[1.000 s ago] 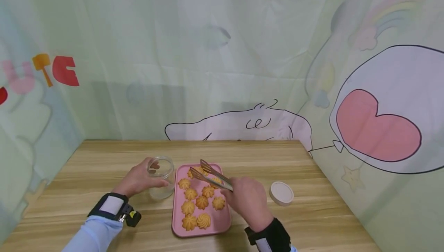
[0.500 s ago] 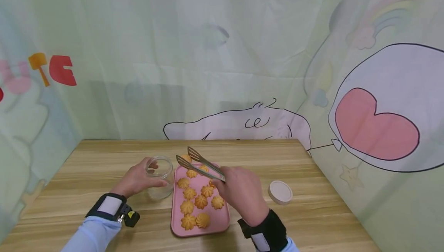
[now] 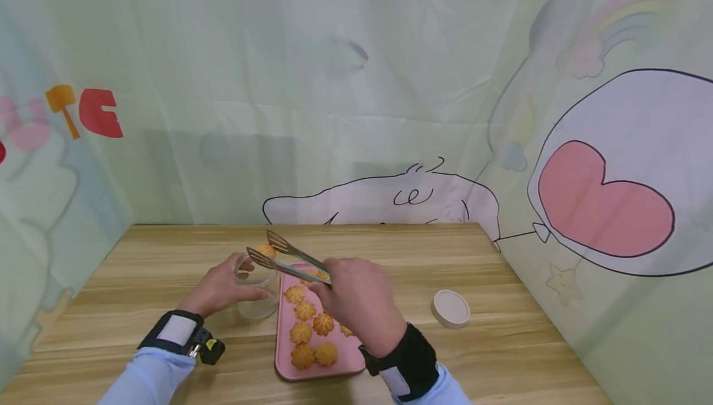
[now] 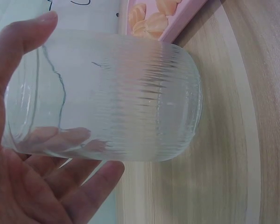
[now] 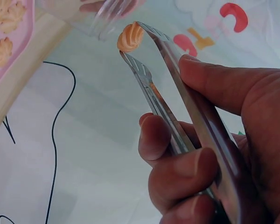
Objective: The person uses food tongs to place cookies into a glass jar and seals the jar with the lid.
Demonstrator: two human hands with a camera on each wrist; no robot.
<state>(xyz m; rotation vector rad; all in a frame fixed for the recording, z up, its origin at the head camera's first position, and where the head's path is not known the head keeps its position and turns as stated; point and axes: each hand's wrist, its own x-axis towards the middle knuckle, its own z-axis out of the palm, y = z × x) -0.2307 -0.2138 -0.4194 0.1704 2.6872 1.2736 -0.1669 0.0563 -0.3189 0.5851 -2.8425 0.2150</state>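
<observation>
A ribbed clear glass jar [image 4: 116, 98] stands without a lid on the table, left of a pink tray [image 3: 286, 365]. My left hand [image 3: 220, 287] holds the jar near its mouth, thumb on one side and fingers around the other. In my right hand [image 3: 362, 300] are metal tongs [image 5: 196, 112], squeezed between thumb and fingers. Their slotted tips pinch one swirled cookie [image 5: 130, 37], close over the jar's rim in the head view. More cookies [image 3: 301, 332] lie on the tray, part of them behind my right hand.
A round white lid [image 3: 451, 309] lies on the wooden table [image 3: 501, 355] right of the tray. Printed curtains [image 3: 195, 114] stand behind the table and along its sides.
My right hand has moved left and away from me, lifting a cookie in the tongs off the tray's far end to the jar's mouth. My left hand has stayed on the jar.
</observation>
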